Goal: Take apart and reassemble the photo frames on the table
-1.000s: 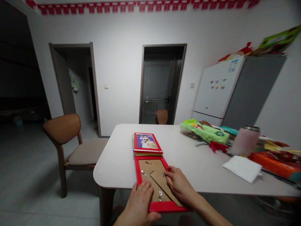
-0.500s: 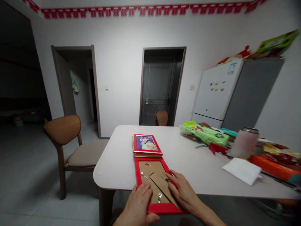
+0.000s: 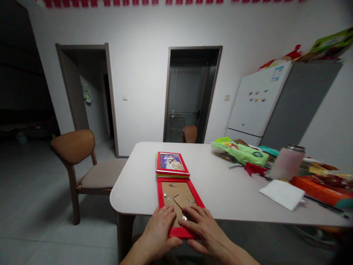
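Observation:
A red picture frame lies face down at the table's near edge, its brown backing board showing. Several metal clips sit round the board, and a thin dark slanting slit crosses it. My left hand grips the frame's lower left side, fingers on top and thumb at the near rim. My right hand is at the lower right corner, its fingertips beside the nearest clip and its thumb by the near rim. Just beyond lies a stack topped by a red-framed photo.
On the white table's right side are a green packet, a pink bottle, white tissue and an orange box. A wooden chair stands at the left. Behind, a fridge is against the wall.
My right hand has moved from the clip on the frame's right side down to the near one. My left hand stays on the left side. The view has tilted slightly downward.

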Demonstrator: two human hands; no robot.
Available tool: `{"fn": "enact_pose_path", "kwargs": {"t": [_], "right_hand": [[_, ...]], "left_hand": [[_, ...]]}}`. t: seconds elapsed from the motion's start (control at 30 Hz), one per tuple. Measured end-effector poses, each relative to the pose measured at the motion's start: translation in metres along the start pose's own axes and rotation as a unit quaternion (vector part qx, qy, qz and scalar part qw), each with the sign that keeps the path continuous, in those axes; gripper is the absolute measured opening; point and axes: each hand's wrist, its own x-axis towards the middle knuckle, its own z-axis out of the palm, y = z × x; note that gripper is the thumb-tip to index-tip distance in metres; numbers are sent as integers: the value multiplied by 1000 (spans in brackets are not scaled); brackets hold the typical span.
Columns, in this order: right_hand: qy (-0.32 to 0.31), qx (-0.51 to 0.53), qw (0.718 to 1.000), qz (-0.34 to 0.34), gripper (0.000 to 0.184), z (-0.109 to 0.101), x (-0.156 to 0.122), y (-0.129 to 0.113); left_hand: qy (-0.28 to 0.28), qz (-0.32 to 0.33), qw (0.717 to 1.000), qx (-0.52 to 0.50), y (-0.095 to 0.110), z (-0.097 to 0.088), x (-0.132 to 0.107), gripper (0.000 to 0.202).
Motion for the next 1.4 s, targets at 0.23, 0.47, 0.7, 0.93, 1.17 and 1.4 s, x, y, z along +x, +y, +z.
{"fn": "enact_pose_path", "kwargs": {"t": [0.23, 0.47, 0.7, 0.93, 1.17, 1.4], "right_hand": [[-5, -3, 1000, -8, 42, 2, 3, 1], [0, 36, 999, -20, 45, 1, -4, 5], [51, 80, 995, 41, 40, -3, 41, -3], [39, 12, 998, 46, 28, 15, 86, -5], [10, -7, 1000, 1, 18, 13, 83, -8], [98, 58, 985, 130, 28, 16, 102, 18]], "left_hand": [[4, 1, 1000, -2, -2, 2, 0, 68], [16, 13, 1000, -10, -8, 5, 0, 69], [55, 45, 997, -37, -18, 7, -1, 68], [67, 73, 993, -63, -16, 0, -2, 65], [75, 75, 992, -65, -22, 2, -3, 64], [54, 62, 996, -46, -25, 7, -4, 65]]}}
